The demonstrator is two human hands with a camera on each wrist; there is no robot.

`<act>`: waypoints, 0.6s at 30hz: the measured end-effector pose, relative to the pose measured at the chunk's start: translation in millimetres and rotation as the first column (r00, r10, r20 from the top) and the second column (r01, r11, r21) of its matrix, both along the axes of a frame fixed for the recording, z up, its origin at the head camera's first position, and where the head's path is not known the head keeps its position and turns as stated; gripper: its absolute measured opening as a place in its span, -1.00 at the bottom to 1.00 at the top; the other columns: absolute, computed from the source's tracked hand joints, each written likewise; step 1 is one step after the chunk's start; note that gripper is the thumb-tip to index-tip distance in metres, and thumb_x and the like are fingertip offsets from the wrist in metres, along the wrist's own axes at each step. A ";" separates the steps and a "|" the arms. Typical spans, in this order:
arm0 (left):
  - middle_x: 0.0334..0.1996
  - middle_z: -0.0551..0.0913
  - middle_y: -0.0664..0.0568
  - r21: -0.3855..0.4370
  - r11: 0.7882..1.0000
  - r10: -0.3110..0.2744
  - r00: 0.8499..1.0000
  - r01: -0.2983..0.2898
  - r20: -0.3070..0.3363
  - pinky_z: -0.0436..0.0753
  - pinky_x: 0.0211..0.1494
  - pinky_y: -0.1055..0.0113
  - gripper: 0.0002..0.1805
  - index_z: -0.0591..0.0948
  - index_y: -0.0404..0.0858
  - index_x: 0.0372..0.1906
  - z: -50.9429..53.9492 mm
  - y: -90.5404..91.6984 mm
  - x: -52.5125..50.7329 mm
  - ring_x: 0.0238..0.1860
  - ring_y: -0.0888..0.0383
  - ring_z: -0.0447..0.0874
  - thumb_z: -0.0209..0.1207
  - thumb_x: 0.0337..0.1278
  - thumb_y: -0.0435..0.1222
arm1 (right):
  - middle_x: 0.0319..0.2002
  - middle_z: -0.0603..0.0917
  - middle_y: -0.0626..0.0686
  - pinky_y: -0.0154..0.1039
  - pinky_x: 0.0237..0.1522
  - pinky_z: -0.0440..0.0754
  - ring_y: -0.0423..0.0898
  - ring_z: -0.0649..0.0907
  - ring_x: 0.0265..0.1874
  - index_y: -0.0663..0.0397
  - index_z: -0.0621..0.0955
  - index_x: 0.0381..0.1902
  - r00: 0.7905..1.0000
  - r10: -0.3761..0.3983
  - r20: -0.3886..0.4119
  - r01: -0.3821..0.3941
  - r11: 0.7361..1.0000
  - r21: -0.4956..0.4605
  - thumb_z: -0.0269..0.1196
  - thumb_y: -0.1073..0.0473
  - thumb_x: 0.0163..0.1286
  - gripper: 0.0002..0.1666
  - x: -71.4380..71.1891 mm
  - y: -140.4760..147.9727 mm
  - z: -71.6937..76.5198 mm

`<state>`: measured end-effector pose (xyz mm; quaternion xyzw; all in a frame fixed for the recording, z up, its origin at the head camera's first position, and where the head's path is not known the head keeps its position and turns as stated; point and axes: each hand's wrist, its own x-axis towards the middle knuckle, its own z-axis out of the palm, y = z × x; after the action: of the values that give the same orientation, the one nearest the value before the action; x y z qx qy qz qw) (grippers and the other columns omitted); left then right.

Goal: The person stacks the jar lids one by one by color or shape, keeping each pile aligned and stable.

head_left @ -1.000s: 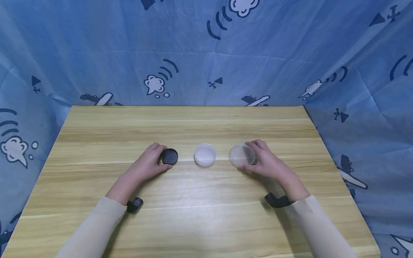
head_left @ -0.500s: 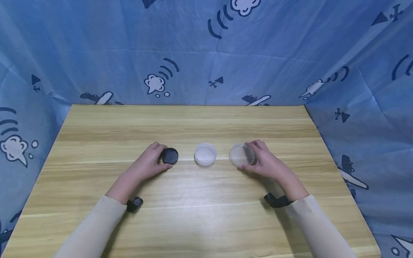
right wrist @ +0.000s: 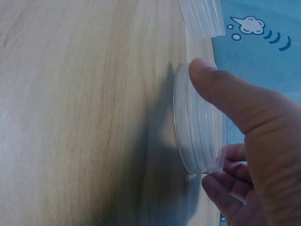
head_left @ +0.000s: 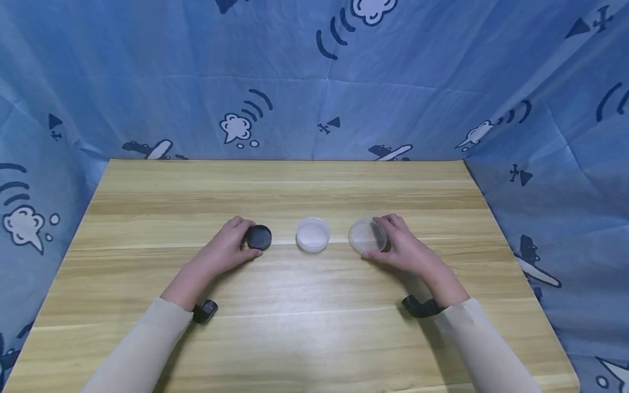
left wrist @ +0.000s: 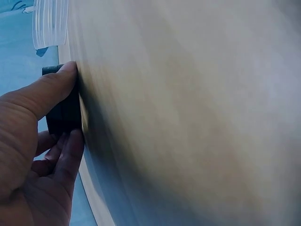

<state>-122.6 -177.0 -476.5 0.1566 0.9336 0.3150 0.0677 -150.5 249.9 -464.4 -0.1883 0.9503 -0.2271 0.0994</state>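
Note:
On the left of the row in the head view, a short black round container (head_left: 259, 238) sits on the table. My left hand (head_left: 223, 251) grips it by its sides, thumb and fingers opposite each other, as the left wrist view shows the black container (left wrist: 64, 110). At the right of the row, my right hand (head_left: 403, 245) holds a clear round stack of shallow dishes (head_left: 363, 236) between thumb and fingers. Layered rims of this clear stack (right wrist: 197, 127) show in the right wrist view. Between the hands stands another clear round stack of dishes (head_left: 312, 236), untouched.
The three things stand in a row across the wooden table (head_left: 295, 338). A blue patterned curtain (head_left: 285, 65) hangs behind the far edge and along both sides. Black wrist devices (head_left: 205, 312) sit at both sleeves.

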 end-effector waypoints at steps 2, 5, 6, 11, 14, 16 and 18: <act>0.05 0.61 -0.32 0.001 1.000 -0.001 1.000 0.001 0.003 0.63 0.26 -0.14 -0.33 0.54 -0.46 0.26 -0.4 0.2 -0.1 0.07 -0.18 0.63 0.51 0.14 -0.22 | 0.32 0.43 0.34 0.27 0.34 0.57 0.23 0.50 0.27 0.34 0.35 0.51 1.000 -0.001 -0.001 0.001 1.000 -0.001 0.58 -0.13 0.19 0.13 0.3 0.4 -0.9; 0.06 0.60 -0.33 0.006 1.000 0.002 1.000 -0.002 0.012 0.62 0.28 -0.14 -0.32 0.53 -0.47 0.28 0.1 1.1 0.3 0.08 -0.18 0.62 0.51 0.14 -0.23 | 0.32 0.43 0.35 0.25 0.32 0.58 0.22 0.50 0.26 0.35 0.33 0.52 1.000 0.001 -0.009 -0.001 1.000 -0.002 0.58 -0.13 0.19 0.15 0.7 1.0 -1.7; 0.06 0.59 -0.33 0.005 1.000 0.002 1.000 -0.002 0.013 0.62 0.28 -0.14 -0.31 0.52 -0.47 0.29 0.2 1.3 0.4 0.08 -0.19 0.62 0.51 0.14 -0.23 | 0.33 0.42 0.35 0.25 0.32 0.58 0.22 0.50 0.26 0.36 0.33 0.53 1.000 0.002 -0.013 -0.002 1.000 -0.002 0.58 -0.13 0.19 0.15 1.0 1.2 -1.8; 0.12 0.56 -0.37 -0.019 1.000 0.003 1.000 -0.002 0.021 0.60 0.31 -0.15 -0.22 0.45 -0.52 0.38 0.1 1.9 1.2 0.14 -0.22 0.58 0.50 0.17 -0.21 | 0.39 0.38 0.35 0.28 0.35 0.55 0.25 0.46 0.33 0.28 0.26 0.58 1.000 0.001 -0.026 -0.001 1.000 0.007 0.57 -0.20 0.17 0.24 3.3 1.8 -1.3; 0.18 0.52 -0.39 -0.048 0.999 0.013 0.999 -0.011 0.033 0.57 0.35 -0.16 -0.12 0.39 -0.53 0.44 -0.2 -0.1 3.7 0.21 -0.25 0.52 0.51 0.16 -0.16 | 0.46 0.33 0.34 0.33 0.38 0.51 0.27 0.40 0.42 0.19 0.20 0.63 1.000 0.004 -0.030 -0.004 1.000 0.015 0.55 -0.26 0.18 0.28 4.9 1.5 -1.0; 0.20 0.49 -0.37 -0.061 0.998 0.029 0.999 -0.026 0.042 0.56 0.35 -0.16 -0.02 0.33 -0.50 0.50 0.1 -2.3 6.3 0.21 -0.22 0.48 0.51 0.14 -0.08 | 0.51 0.28 0.33 0.36 0.41 0.47 0.28 0.35 0.48 0.11 0.18 0.65 0.999 -0.001 -0.052 0.002 1.000 0.016 0.51 -0.29 0.21 0.27 6.2 1.6 -1.0; 0.24 0.45 -0.33 -0.071 0.996 0.052 0.998 -0.049 0.043 0.55 0.35 -0.17 0.08 0.26 -0.42 0.57 2.5 -5.6 8.8 0.25 -0.21 0.44 0.51 0.11 0.03 | 0.54 0.26 0.32 0.40 0.43 0.41 0.30 0.31 0.51 0.08 0.18 0.65 0.994 -0.005 -0.112 0.005 1.000 0.004 0.47 -0.28 0.26 0.21 6.0 3.0 -0.9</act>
<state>-113.8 -182.6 -474.0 0.1234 0.9460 0.2870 0.0862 -144.5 252.9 -465.3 -0.1982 0.9554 -0.2142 0.0457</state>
